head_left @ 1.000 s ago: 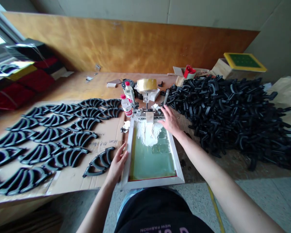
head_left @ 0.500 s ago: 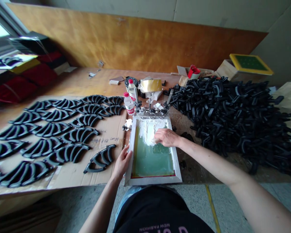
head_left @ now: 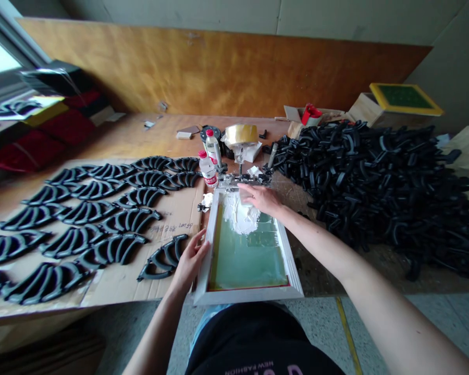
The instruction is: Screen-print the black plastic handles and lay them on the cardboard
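A silk-screen printing frame (head_left: 296, 281) with a green mesh (head_left: 244, 265) lies in front of me, clamped at its far end by a metal hinge (head_left: 244, 180). White ink (head_left: 240, 221) is spread thick over the mesh's far half. My left hand (head_left: 191, 258) grips the frame's left bar, with the fingers partly hidden. My right hand (head_left: 262, 199) is at the far end of the mesh, closed on a small pale scraper (head_left: 245, 196) mostly covered by the fingers. Left of the frame lies a black curved, ribbed part (head_left: 162, 259).
Rows of similar black parts (head_left: 82, 213) cover the cardboard (head_left: 180, 221) at left. A big heap of black pieces (head_left: 367, 182) lies at right. Two red-capped bottles (head_left: 208, 169) and a tape roll (head_left: 241, 134) stand behind the hinge.
My right hand has moved away from me to the far end of the mesh, with the scraper. The frame's near end looks raised and closer, my left hand still at its left bar.
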Available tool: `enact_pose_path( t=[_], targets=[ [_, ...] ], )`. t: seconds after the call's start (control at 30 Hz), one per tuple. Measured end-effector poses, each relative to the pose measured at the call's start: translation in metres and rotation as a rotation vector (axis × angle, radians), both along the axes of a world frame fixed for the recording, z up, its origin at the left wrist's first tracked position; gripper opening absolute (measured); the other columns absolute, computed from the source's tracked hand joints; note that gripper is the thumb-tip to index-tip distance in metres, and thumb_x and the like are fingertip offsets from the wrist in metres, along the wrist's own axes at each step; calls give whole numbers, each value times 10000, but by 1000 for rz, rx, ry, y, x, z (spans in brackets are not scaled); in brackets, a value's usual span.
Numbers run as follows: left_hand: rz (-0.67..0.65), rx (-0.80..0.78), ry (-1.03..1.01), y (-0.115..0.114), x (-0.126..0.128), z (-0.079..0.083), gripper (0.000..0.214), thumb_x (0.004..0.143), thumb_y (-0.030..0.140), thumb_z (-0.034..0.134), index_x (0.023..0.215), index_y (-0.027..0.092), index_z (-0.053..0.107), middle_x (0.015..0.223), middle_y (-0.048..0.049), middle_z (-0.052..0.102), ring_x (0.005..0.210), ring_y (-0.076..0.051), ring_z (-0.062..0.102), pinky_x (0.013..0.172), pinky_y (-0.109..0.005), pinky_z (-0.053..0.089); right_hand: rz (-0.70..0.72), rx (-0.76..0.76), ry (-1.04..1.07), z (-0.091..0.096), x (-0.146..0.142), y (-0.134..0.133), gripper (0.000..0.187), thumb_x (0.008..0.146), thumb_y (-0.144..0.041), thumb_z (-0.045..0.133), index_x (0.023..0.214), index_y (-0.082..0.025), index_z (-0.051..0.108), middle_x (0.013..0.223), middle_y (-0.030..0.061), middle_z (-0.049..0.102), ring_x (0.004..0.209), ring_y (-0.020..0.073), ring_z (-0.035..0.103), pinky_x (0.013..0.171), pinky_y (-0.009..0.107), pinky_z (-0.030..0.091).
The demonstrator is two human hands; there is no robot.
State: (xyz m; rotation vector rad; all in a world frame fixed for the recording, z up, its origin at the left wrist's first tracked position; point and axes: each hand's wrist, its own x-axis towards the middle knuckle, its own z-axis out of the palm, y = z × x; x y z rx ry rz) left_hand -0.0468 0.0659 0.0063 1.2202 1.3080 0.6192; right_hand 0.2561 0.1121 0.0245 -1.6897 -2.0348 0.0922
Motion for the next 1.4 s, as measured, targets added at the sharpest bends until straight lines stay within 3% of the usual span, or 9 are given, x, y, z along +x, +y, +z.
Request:
enact_pose_path(
  t=[0.27,0.43,0.53,0.7,0.8,0.87,1.1,1.23,1.4],
  targets=[
    [88,312,-277,37,25,70,519,802,632,580,1076,203,681,1055,-48,681,886,-187,642,752,-275,534,-458,-22,273,-10,81,-10,314,936,-268,499,1212,-193,631,894,44,714,811,195,642,769,304,481],
    [186,335,-519,59,62,90,480,815,548,589,1125,183,611,943,-57,699,855,-180,670,702,-284,537,-218,-199,277,-62,52,-48,331,833,-314,686,1143,-203,651,962,42,697,881,190,623,836,324,476],
    [299,215,-534,43,73,66,462,821,539,586,1111,180,604,891,-47,710,764,-150,667,612,-237,516,-63,-179,110,-71,13,-57,294,807,-249,735,1092,-225,667,1030,52,670,1000,199,577,926,360,429],
    [98,-346,-396,-18,79,-6,447,805,515,647,1062,151,618,1008,-128,729,801,-207,706,554,-264,532,-4,8,-29,-53,-53,-82,146,920,-309,603,927,-187,685,898,68,628,949,212,532,870,347,427],
    [218,-352,-387,-40,61,-34,373,820,505,624,908,143,624,831,-85,720,732,-194,705,510,-236,506,272,44,-64,-52,-71,-99,194,963,-331,530,1000,-222,686,872,43,637,922,192,547,843,315,427],
    [324,-280,-319,-44,30,-47,367,848,498,579,892,137,626,815,-79,718,688,-183,699,506,-237,505,242,-23,-33,-59,-54,-104,199,979,-295,501,1046,-241,680,910,26,661,913,166,573,828,279,431],
    [790,-211,38,-37,-116,-105,346,959,386,321,896,154,570,762,-87,689,604,-176,676,536,-280,533,-571,-616,-206,-103,81,-105,435,811,-349,729,1183,-164,599,1103,151,667,1015,243,636,799,294,457],
    [709,-328,193,-19,-147,-122,349,929,420,370,808,153,559,667,-110,664,565,-192,643,539,-304,533,-593,-677,-131,-115,102,-108,422,796,-312,731,1185,-202,608,985,120,713,926,254,672,758,320,473],
    [457,-369,448,7,-171,-115,415,870,511,426,669,182,578,563,-121,644,514,-235,613,487,-329,500,-506,-348,275,-77,104,-91,299,759,-217,714,1057,-243,702,961,40,726,906,222,671,851,357,487]
  ],
)
